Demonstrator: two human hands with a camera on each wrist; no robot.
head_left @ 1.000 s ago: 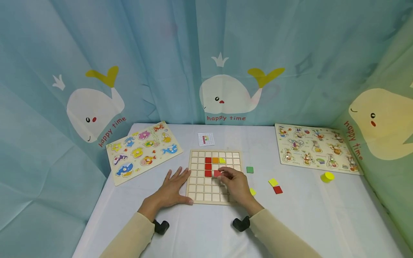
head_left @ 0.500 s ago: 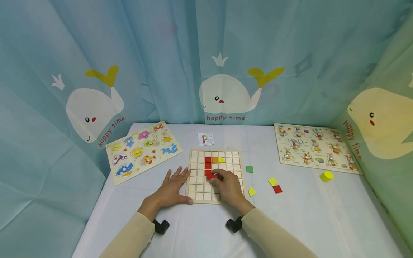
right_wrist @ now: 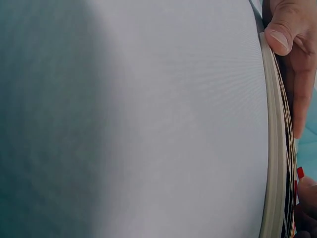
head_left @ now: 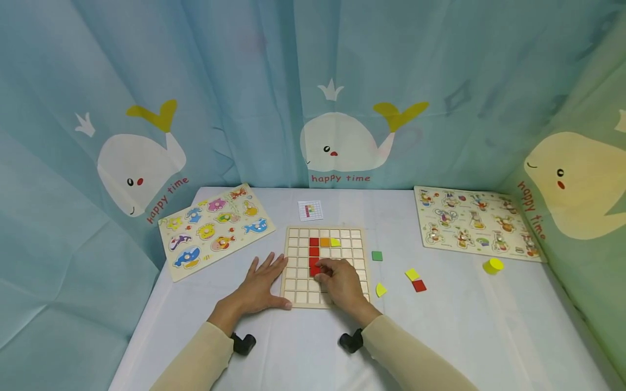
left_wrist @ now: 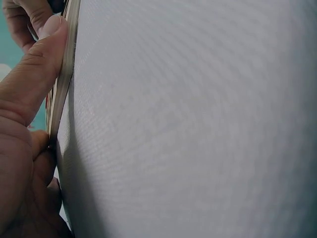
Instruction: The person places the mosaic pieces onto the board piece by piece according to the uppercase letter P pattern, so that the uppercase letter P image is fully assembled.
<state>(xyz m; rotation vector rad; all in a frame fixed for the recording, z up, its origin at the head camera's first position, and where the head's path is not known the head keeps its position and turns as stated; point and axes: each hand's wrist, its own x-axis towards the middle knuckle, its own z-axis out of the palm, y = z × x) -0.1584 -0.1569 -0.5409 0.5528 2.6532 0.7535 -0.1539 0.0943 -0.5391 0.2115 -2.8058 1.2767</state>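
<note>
A wooden grid board (head_left: 301,288) lies on the table in the head view. Red square tiles (head_left: 314,251) fill a column in it, beside an orange square tile (head_left: 325,242) and a yellow quarter-round tile (head_left: 335,242). My right hand (head_left: 344,285) pinches another red square tile (head_left: 313,272) between thumb and fingers, at the column's near end. From the right wrist view this tile (right_wrist: 300,172) looks tilted up from the board. With fingers spread, my left hand (head_left: 258,290) rests against the board's left side, its thumb at the near left corner.
Right of the board lie a green square tile (head_left: 377,256), a yellow quarter-round tile (head_left: 381,290), a yellow square tile (head_left: 412,274) and a red square tile (head_left: 419,285). Behind stands a pattern card (head_left: 310,210). Picture puzzles (head_left: 217,231) (head_left: 479,222) and a yellow cylinder (head_left: 493,265) flank it.
My right hand has moved left and slightly nearer with the red square tile, from right of the red column to its near end. My left hand has stayed at the board's edge.
</note>
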